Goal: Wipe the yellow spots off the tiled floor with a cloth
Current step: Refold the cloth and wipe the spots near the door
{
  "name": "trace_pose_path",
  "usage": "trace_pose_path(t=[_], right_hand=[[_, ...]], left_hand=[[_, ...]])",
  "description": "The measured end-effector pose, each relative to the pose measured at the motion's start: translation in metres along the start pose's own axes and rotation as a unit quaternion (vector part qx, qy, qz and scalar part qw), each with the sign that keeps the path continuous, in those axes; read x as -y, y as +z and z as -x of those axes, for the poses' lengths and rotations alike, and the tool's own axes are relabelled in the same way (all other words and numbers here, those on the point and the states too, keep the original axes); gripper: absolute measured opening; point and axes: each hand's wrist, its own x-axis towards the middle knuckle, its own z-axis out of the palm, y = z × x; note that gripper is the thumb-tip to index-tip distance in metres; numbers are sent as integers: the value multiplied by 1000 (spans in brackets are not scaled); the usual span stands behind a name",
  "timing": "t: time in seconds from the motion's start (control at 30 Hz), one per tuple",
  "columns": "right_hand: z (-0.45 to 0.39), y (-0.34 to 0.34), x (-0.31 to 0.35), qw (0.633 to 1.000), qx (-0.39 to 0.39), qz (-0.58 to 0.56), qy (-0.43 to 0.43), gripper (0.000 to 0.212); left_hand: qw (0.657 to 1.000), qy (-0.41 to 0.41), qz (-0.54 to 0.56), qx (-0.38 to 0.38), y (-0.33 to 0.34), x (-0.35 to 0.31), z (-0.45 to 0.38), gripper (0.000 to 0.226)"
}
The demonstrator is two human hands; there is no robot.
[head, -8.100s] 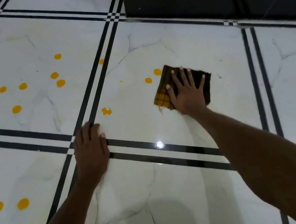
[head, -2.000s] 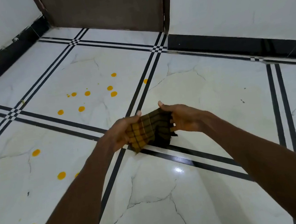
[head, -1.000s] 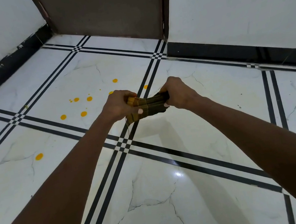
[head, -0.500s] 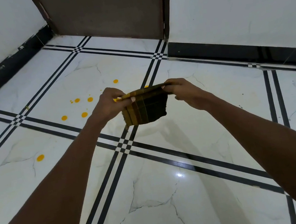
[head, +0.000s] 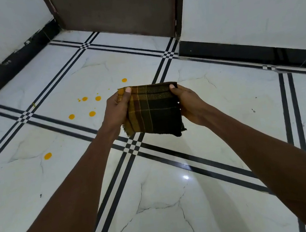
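A dark checked cloth (head: pixel 154 109) with yellow-brown stripes hangs folded flat in the air above the floor. My left hand (head: pixel 117 112) grips its left edge and my right hand (head: pixel 188 104) grips its right edge, thumbs on top. On the white tiled floor (head: pixel 224 95), several yellow spots (head: pixel 92 113) lie to the left of my hands. One more yellow spot (head: pixel 48 156) sits on the nearer left tile, and another yellow spot (head: pixel 124 80) lies farther back.
Black double lines cross the floor under my hands (head: pixel 132 144). A brown door (head: pixel 116 8) stands at the back between white walls with black skirting (head: pixel 247 52). A wall runs along the left.
The cloth went from wiping the floor under my right hand to being lifted, bunched between both hands, then spread out flat. The view tilted up toward the door.
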Motion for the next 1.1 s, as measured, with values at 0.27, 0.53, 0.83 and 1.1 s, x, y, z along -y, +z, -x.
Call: trace_pose_path(t=[0.27, 0.53, 0.83, 1.1], right_hand=[[81, 74, 33, 978, 71, -141, 136, 38], [223, 169, 141, 985, 54, -63, 153, 30], [330, 315, 180, 981, 48, -48, 179, 30], [371, 404, 143, 990, 22, 17, 135, 22]], left_hand=[[991, -106, 27, -71, -54, -59, 88, 41], [962, -231, 108, -95, -162, -191, 217, 46], [963, -220, 73, -140, -294, -247, 321, 29], [968, -236, 43, -79, -379, -202, 363, 27]])
